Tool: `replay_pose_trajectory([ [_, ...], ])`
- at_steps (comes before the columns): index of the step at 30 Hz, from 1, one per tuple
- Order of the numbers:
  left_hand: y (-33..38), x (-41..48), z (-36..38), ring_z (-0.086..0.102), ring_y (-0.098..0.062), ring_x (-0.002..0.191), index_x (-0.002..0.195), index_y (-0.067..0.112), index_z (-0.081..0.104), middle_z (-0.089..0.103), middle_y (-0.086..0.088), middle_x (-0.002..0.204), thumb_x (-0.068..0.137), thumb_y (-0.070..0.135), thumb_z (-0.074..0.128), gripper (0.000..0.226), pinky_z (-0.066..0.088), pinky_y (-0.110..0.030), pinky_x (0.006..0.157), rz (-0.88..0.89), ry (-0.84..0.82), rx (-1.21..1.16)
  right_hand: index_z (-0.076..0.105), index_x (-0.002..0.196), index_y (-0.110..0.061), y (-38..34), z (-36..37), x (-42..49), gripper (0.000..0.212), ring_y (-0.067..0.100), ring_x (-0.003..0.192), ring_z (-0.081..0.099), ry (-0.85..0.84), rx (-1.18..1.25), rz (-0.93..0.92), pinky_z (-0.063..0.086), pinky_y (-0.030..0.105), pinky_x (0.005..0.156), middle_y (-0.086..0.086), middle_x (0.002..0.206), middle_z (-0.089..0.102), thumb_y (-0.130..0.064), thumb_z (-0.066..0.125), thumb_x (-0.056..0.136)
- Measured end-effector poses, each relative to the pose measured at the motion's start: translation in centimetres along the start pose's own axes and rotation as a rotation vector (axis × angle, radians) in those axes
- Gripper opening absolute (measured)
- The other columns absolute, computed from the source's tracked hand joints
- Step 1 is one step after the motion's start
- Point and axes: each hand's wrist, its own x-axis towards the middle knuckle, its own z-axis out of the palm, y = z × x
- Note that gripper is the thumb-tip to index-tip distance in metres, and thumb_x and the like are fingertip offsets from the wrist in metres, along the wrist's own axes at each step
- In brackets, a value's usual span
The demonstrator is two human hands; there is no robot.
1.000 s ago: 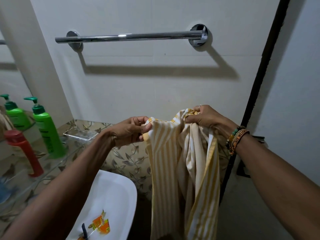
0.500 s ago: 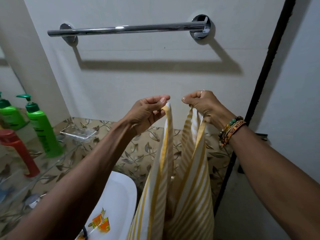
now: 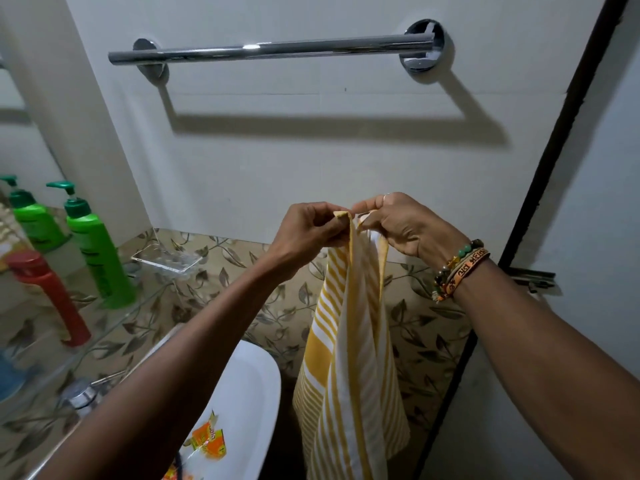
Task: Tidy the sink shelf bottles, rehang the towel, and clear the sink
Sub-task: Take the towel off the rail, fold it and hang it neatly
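Towel rail bare on the wall, well above. Below it, striped towel now drawn together, folded lengthwise and ready to lift over. Left hand and right hand pinching its top corners, nearly touching.

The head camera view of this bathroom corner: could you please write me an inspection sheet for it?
Surface: glass shelf beside a white sink, with a leaf-patterned wall band behind.
Job's things: striped yellow towel hangs from both hands, below the bare towel bar; green bottle and red bottle stand upright on the shelf.
Clutter: orange wrapper lies in the sink; clear soap dish on the shelf.
Grippers: left hand and right hand each pinch a top corner of the towel, close together.
Cables: nothing seen.
Surroundings: white tiled wall, mirror at left, dark door frame at right.
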Motion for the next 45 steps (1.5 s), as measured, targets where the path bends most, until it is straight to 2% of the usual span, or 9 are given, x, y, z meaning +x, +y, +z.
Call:
replay_pose_trajectory([
  [4,-0.3,0.1,0.1,0.065,-0.022,0.077,0.1,0.013,0.075,0.071,-0.019,0.089,0.091,0.014,0.068,0.012,0.057,-0.044,0.077,0.044,0.058,0.181,0.076,0.095,-0.012,0.0,0.4,-0.2,0.03,0.023,0.093,0.071,0.071,-0.144,-0.104,0.06,0.033,0.078,0.009,0.093,0.075,0.011,0.058,0.087],
  [7,0.0,0.2,0.4,0.069,-0.015,0.083,0.099,0.019,0.078,0.073,-0.002,0.088,0.087,0.016,0.072,0.013,0.06,-0.043,0.077,0.09,0.1,0.3,0.076,0.089,-0.016,-0.1,0.4,-0.4,0.025,0.021,0.086,0.071,0.145,-0.246,-0.173,0.062,0.033,0.073,0.005,0.088,0.074,0.005,0.063,0.086],
  [11,0.2,0.0,1.1,0.074,-0.018,0.083,0.097,0.012,0.077,0.077,-0.003,0.085,0.083,0.011,0.076,0.015,0.061,-0.039,0.079,0.071,0.172,0.179,0.078,0.089,-0.014,0.1,0.4,-0.7,0.008,0.019,0.079,0.07,0.156,-0.325,-0.218,0.062,0.033,0.069,0.004,0.083,0.074,-0.011,0.071,0.088],
  [18,-0.2,0.2,2.4,0.072,-0.017,0.077,0.085,0.026,0.074,0.074,0.0,0.091,0.079,0.02,0.082,0.011,0.062,-0.04,0.074,0.084,0.267,0.217,0.076,0.09,-0.01,0.0,-0.2,-1.8,0.01,0.016,0.067,0.074,0.079,-0.153,-0.184,0.056,0.021,0.057,0.007,0.076,0.075,-0.017,0.069,0.092],
  [22,-0.3,0.6,2.6,0.073,-0.019,0.08,0.087,0.018,0.074,0.075,0.0,0.092,0.08,0.015,0.08,0.01,0.061,-0.045,0.077,0.064,0.236,0.188,0.074,0.093,-0.008,-0.2,-1.2,-2.1,0.012,0.012,0.064,0.072,0.024,-0.124,-0.168,0.054,0.019,0.055,0.003,0.073,0.075,-0.018,0.069,0.093],
  [33,-0.9,0.9,3.1,0.072,-0.02,0.077,0.079,0.018,0.07,0.071,-0.001,0.082,0.079,0.022,0.082,0.013,0.062,-0.046,0.067,0.034,0.274,0.16,0.075,0.094,-0.012,1.0,-1.5,-1.9,0.016,0.024,0.085,0.074,-0.044,-0.113,-0.243,0.06,0.029,0.068,0.01,0.091,0.075,-0.015,0.06,0.098],
  [37,-0.4,1.2,2.8,0.072,-0.027,0.083,0.081,0.014,0.067,0.07,-0.008,0.086,0.079,0.01,0.08,0.014,0.061,-0.051,0.07,0.003,0.296,0.118,0.076,0.099,-0.01,0.9,-1.7,-2.2,0.021,0.019,0.09,0.073,-0.136,-0.084,-0.304,0.06,0.029,0.073,0.002,0.095,0.076,-0.028,0.066,0.095],
  [41,-0.3,1.3,2.9,0.07,-0.029,0.087,0.091,0.013,0.06,0.068,-0.012,0.094,0.083,0.011,0.077,0.019,0.061,-0.048,0.071,0.019,0.219,0.13,0.079,0.093,-0.02,0.9,-1.5,-1.9,0.011,0.014,0.085,0.071,0.041,-0.357,-0.421,0.062,0.034,0.077,-0.004,0.087,0.075,-0.025,0.079,0.083],
  [45,-0.6,1.3,2.2,0.069,-0.022,0.09,0.109,0.016,0.046,0.061,-0.013,0.108,0.092,0.016,0.068,0.028,0.061,-0.033,0.07,-0.114,-0.06,0.016,0.077,0.089,-0.027,1.4,-1.0,-1.8,0.007,0.008,0.083,0.067,0.086,-0.392,-0.45,0.057,0.028,0.071,-0.009,0.085,0.072,-0.023,0.072,0.09],
])
